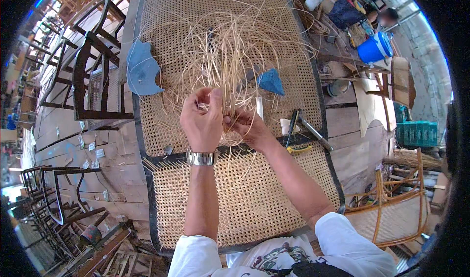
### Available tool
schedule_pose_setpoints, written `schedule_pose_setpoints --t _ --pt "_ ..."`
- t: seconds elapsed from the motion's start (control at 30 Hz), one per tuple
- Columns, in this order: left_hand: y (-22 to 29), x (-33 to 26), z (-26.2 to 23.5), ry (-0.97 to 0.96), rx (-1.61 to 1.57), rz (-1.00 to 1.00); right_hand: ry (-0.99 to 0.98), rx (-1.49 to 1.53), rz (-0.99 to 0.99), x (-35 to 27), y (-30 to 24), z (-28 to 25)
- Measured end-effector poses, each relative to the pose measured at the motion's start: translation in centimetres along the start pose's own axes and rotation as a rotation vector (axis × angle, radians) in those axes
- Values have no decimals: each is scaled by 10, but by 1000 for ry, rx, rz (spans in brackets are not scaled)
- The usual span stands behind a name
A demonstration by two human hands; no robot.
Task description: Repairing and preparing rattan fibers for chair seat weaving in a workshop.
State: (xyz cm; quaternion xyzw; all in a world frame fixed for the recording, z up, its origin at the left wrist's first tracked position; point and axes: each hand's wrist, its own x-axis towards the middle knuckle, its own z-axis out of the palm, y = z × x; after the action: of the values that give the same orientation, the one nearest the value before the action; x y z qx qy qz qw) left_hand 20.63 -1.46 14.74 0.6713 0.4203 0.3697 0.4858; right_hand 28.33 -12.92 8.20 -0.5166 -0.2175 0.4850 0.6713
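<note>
1. Cane strands: spread in a loose tangle over the black-edged mesh panel, straight ahead of the body and reaching well beyond both hands.
2. Long axis of the tangle: runs away from the body, gathered narrow at the near end between the hands, fanned wide and curling at the far end.
3. Left hand: sits along the left flank of the gathered part, slightly farther out than the right; fingers curled, thumb bent close to them beside the strands; cannot tell whether any is caught inside.
4. Right hand: reaches in from the lower right, nearer the body, at the narrow end; thumb and fingertips pinched together on a few strands.
5. Blue piece: lies left of the tangle, over the panel's edge.
6. Long metal tool: slants beyond the right forearm, apart from it.
7. Yellow-handled tool: lies just beside that.
</note>
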Motion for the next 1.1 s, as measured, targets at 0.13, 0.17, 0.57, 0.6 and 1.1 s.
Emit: schedule_pose_setpoints --t 0.13,0.17,0.57,0.6,1.1 --pt "5 3 -4 -96 -13 -93 6 54 -7 -4 0 6" --pt "4 2 -3 -84 -131 -94 22 51 2 -5 1 5" --pt "-22 -3 -9 -154 30 -64 2 -153 69 -15 6 0" --pt "-20 -5 -10 -153 28 -68 1 -155 72 -14 8 1" --pt "-21 -5 -14 -201 43 -185 27 -181 104 -21 20 -6"
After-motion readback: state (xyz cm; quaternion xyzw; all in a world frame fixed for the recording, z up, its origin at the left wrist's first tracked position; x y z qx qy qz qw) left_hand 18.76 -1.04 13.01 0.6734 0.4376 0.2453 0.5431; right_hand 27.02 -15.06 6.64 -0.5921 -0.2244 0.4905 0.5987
